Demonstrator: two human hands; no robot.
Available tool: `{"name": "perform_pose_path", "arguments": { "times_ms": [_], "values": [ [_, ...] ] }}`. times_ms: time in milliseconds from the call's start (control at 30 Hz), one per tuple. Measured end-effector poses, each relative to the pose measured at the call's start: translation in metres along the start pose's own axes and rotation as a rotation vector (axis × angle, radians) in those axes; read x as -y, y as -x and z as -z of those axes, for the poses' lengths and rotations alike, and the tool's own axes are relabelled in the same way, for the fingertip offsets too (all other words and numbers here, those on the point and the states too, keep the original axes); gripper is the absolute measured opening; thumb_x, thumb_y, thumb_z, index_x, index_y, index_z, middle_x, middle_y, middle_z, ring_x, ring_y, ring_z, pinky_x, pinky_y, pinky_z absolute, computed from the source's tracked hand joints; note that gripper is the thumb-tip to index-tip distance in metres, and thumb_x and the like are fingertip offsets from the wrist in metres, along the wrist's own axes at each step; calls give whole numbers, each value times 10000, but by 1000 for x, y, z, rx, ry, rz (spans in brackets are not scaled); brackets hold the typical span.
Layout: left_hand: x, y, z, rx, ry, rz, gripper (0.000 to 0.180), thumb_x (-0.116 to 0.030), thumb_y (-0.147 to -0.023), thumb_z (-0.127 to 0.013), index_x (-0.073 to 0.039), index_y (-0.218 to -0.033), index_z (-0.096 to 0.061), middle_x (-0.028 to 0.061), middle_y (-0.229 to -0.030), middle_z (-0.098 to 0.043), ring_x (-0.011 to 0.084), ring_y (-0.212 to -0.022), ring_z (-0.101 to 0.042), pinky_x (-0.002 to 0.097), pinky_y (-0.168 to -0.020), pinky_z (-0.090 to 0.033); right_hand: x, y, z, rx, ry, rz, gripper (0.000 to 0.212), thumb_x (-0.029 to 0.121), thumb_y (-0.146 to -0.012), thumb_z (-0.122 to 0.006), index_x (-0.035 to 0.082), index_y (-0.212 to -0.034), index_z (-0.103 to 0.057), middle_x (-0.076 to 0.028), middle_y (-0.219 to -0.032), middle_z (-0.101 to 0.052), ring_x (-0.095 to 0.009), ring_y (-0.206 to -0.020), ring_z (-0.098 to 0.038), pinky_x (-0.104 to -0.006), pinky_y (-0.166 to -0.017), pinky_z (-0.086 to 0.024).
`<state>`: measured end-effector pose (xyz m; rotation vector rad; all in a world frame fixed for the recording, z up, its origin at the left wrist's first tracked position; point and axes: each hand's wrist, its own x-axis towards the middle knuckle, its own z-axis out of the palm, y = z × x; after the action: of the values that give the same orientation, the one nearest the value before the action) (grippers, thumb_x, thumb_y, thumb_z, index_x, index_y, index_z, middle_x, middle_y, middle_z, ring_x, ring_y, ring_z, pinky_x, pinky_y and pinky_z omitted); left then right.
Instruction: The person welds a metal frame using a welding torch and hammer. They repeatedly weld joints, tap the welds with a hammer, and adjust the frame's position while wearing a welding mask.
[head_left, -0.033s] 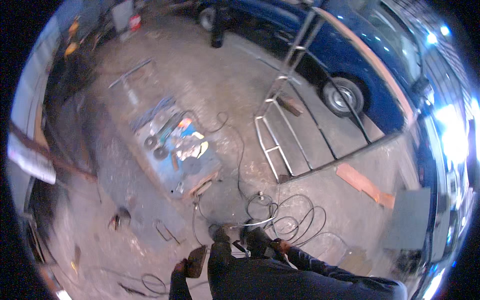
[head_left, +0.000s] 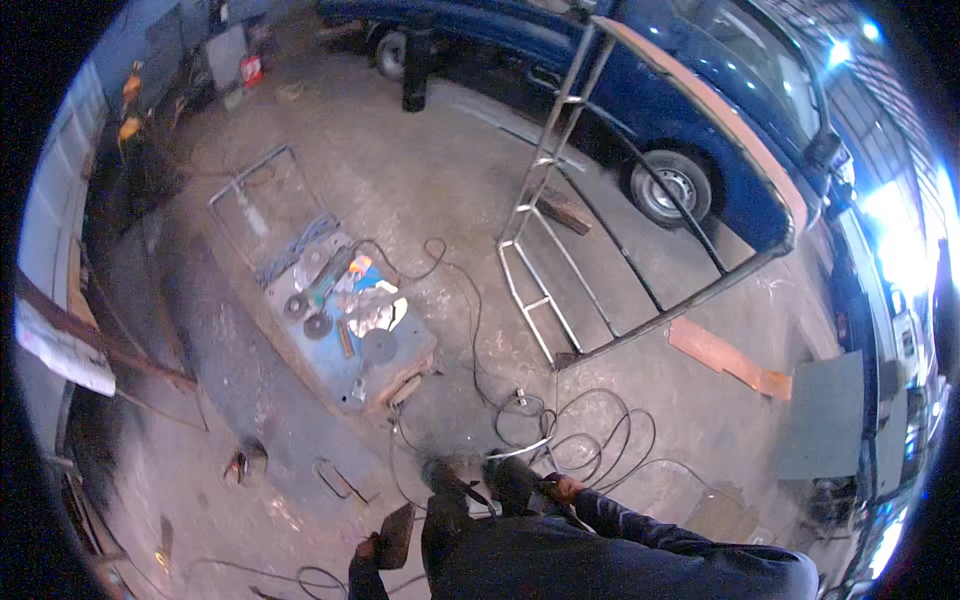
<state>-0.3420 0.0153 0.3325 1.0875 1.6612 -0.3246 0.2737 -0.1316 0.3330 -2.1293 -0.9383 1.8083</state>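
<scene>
My left hand (head_left: 368, 547) is at the lower edge, closed on the side of a dark brown flat panel (head_left: 397, 537). That panel hangs beside my left leg, and I cannot make out its exact kind. To the right of my legs, my right hand (head_left: 568, 488) is closed around a small dark handle-like thing (head_left: 549, 482), mostly hidden by the fingers. Just beyond that hand, coils of dark cable (head_left: 600, 440) lie on the floor. A pale cable (head_left: 525, 449) crosses in front of my feet.
A blue cart (head_left: 345, 385) ahead carries an angle grinder (head_left: 325, 285), discs and papers. A welded metal frame (head_left: 610, 345) stands ahead right, before a blue vehicle (head_left: 745, 190). A copper-coloured strip (head_left: 725, 357) and a bent rod (head_left: 343, 480) lie on the floor.
The view has turned slightly, so the cart, frame and vehicle sit a little differently in the picture. Both hands keep their hold.
</scene>
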Motion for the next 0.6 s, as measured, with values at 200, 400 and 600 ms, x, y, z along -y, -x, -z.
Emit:
{"name": "perform_pose_path", "arguments": {
  "times_ms": [200,400,600],
  "values": [
    [27,2,37,-33,-262,-145,616,-649,-1027,-374,-153,-1273,-644,291,-1144,-699,440,-1093,-671,498,-942,-515,18,-12,-34,-92,245,478,422,462,-924,-632,62,-993,-748,-154,-949,-717,-337,-930,-677,-519,-857,-507],
    [44,41,-39,-162,-42,-231,604,-562,-1048,-398,-64,-1300,-628,226,-1181,-708,423,-1098,-653,517,-933,-520,54,-18,20,246,296,186,410,460,-946,-620,80,-1031,-749,-136,-908,-725,-328,-793,-733,-530,-679,-590],
    [102,117,-180,-226,-187,-250,361,-332,-1012,-508,-60,-1242,-570,281,-1214,-672,456,-1131,-649,543,-950,-527,-22,-59,77,377,-305,-228,459,468,-993,-544,97,-1235,-664,-190,-1006,-699,-417,-805,-690,-616,-743,-577]
  ]
}}
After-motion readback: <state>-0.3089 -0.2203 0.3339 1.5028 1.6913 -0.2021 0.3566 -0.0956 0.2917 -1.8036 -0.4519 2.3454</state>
